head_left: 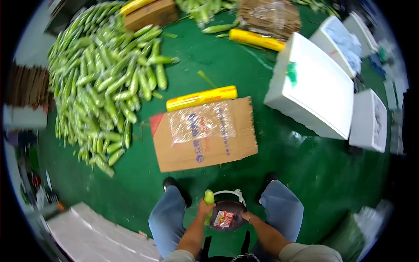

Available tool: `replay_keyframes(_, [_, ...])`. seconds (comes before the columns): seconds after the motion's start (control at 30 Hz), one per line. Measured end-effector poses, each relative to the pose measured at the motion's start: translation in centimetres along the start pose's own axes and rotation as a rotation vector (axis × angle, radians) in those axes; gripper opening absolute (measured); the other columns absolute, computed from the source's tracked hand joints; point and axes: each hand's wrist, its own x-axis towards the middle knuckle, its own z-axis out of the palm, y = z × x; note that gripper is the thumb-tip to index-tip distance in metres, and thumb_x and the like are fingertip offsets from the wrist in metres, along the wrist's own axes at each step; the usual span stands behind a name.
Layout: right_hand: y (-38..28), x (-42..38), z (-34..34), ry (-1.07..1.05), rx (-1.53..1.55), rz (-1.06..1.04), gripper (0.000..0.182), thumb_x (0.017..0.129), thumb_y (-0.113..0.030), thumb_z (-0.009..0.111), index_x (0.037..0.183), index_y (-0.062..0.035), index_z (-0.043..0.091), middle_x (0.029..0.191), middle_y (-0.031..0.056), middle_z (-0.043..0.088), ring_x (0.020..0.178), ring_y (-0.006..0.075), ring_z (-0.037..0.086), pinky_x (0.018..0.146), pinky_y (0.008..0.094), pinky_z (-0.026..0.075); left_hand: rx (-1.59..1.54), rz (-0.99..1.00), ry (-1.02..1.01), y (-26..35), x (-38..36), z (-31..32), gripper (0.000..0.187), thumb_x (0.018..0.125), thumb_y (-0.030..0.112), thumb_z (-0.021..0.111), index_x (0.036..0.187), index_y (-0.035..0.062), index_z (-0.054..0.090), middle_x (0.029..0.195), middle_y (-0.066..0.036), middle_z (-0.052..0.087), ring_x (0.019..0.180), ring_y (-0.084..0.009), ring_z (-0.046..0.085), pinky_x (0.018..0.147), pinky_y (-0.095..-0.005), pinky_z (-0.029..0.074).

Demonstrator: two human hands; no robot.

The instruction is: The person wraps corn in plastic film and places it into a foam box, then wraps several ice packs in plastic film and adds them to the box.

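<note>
Low in the head view, between the person's knees, my left hand is wrapped round a green corn cob held upright. Beside it is a dark round bucket or basin with a white curved handle and a red-and-white label. At its right rim rests my right hand, fingers closed; whether they grip the rim is too small to make out. Ahead on the floor, a flat cardboard sheet carries a sheet of clear film, and a yellow film roll lies along its far edge.
A large heap of wrapped green cobs covers the left floor. White foam boxes stand at the right. At the back are another yellow roll, a brown cardboard box and a brown stack. A pale sheet-covered surface is lower left.
</note>
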Motion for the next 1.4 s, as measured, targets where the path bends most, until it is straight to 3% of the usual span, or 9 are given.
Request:
replay_keyframes(0.13, [-4.3, -6.8, -0.5, 0.191, -0.753, -0.382, 0.071, 0.082, -0.044, 0.059, 0.130, 0.0044, 0.040, 0.126, 0.0264, 0.050, 0.110, 0.0360, 0.055, 0.091, 0.0380, 0.047, -0.135, 0.147, 0.076, 3.3, -3.5, -4.1, 0.079, 0.053, 0.031, 0.082, 0.115, -0.0040, 0.047, 0.107, -0.023, 0.061, 0.100, -0.0356, 0.061, 0.085, -0.0413, 0.048])
replay_keyframes(0.37, [-10.6, -25.0, -13.5, 0.676, 0.010, -1.023, 0.043, 0.072, -0.025, 0.070, 0.104, -0.0006, 0.054, 0.094, 0.0190, 0.060, 0.087, 0.0330, 0.060, 0.077, 0.0414, 0.049, -0.389, 0.261, 0.031, 11.5, -11.4, -12.5, 0.053, 0.064, 0.010, 0.077, 0.108, 0.0015, 0.049, 0.094, -0.009, 0.060, 0.084, -0.0213, 0.059, 0.073, -0.0345, 0.049])
replay_keyframes(0.57, [-8.0, -35.0, -33.1, 1.137, -0.198, -0.661, 0.048, 0.075, -0.024, 0.069, 0.111, -0.0029, 0.045, 0.110, 0.0168, 0.052, 0.103, 0.0346, 0.053, 0.085, 0.0421, 0.047, -0.335, 0.332, -0.117, 17.8, -17.8, -16.7, 0.050, 0.066, 0.014, 0.080, 0.105, 0.0026, 0.052, 0.096, -0.008, 0.061, 0.083, -0.0199, 0.059, 0.073, -0.0332, 0.049])
replay_keyframes(0.73, [-13.7, -26.8, -49.0, 1.206, -0.386, -0.352, 0.066, 0.074, -0.022, 0.069, 0.129, -0.0028, 0.037, 0.126, 0.0126, 0.045, 0.115, 0.0279, 0.047, 0.093, 0.0395, 0.042, -0.504, 0.081, -0.180, 20.8, -17.6, -14.7, 0.045, 0.072, 0.015, 0.076, 0.109, 0.0030, 0.052, 0.096, -0.009, 0.061, 0.085, -0.0209, 0.061, 0.075, -0.0352, 0.050])
replay_keyframes(0.83, [-17.4, -20.1, -54.5, 1.287, -0.618, -0.346, 0.077, 0.080, -0.022, 0.062, 0.144, -0.0054, 0.023, 0.135, 0.0140, 0.041, 0.122, 0.0268, 0.041, 0.099, 0.0378, 0.037, -0.619, -0.005, -0.152, 22.5, -17.4, -11.3, 0.049, 0.082, 0.034, 0.064, 0.120, 0.0045, 0.053, 0.108, -0.010, 0.059, 0.093, -0.0230, 0.058, 0.078, -0.0355, 0.050])
replay_keyframes(0.93, [-18.6, -12.5, -59.0, 1.148, -0.743, -0.432, 0.050, 0.078, -0.030, 0.065, 0.121, -0.0087, 0.050, 0.119, 0.0118, 0.055, 0.114, 0.0275, 0.050, 0.093, 0.0396, 0.042, -0.660, -0.065, -0.015, 30.6, -20.6, -6.9, 0.049, 0.082, 0.035, 0.064, 0.118, 0.0039, 0.055, 0.108, -0.010, 0.059, 0.093, -0.0229, 0.058, 0.077, -0.0365, 0.050])
replay_keyframes(1.03, [-16.7, -13.5, -60.4, 0.926, -0.873, -0.605, 0.015, 0.084, -0.022, 0.054, 0.090, -0.0114, 0.064, 0.093, 0.0079, 0.067, 0.096, 0.0247, 0.061, 0.079, 0.0359, 0.046, -0.318, 0.059, -0.087, 38.6, -24.9, -3.8, 0.049, 0.091, 0.035, 0.053, 0.125, -0.0004, 0.049, 0.118, -0.014, 0.054, 0.104, -0.0247, 0.054, 0.091, -0.0377, 0.045])
replay_keyframes(1.1, [-12.4, -15.1, -60.0, 0.875, -0.864, -0.642, 0.018, 0.082, -0.027, 0.058, 0.088, -0.0113, 0.063, 0.088, 0.0084, 0.067, 0.091, 0.0258, 0.062, 0.075, 0.0369, 0.047, -0.576, -0.037, -0.148, 42.7, -23.8, -1.8, 0.042, 0.076, 0.015, 0.072, 0.110, 0.0031, 0.051, 0.096, -0.009, 0.061, 0.084, -0.0218, 0.061, 0.074, -0.0360, 0.051])
replay_keyframes(1.4, [12.9, -18.8, -53.1, 0.721, -0.542, -0.408, 0.037, 0.074, -0.041, 0.067, 0.093, -0.0104, 0.060, 0.083, 0.0077, 0.066, 0.087, 0.0266, 0.062, 0.071, 0.0411, 0.048, -0.435, -0.095, -0.228, 50.8, -24.2, 1.4, 0.036, 0.081, 0.017, 0.068, 0.109, 0.0032, 0.051, 0.096, -0.011, 0.060, 0.087, -0.0243, 0.061, 0.076, -0.0385, 0.051])
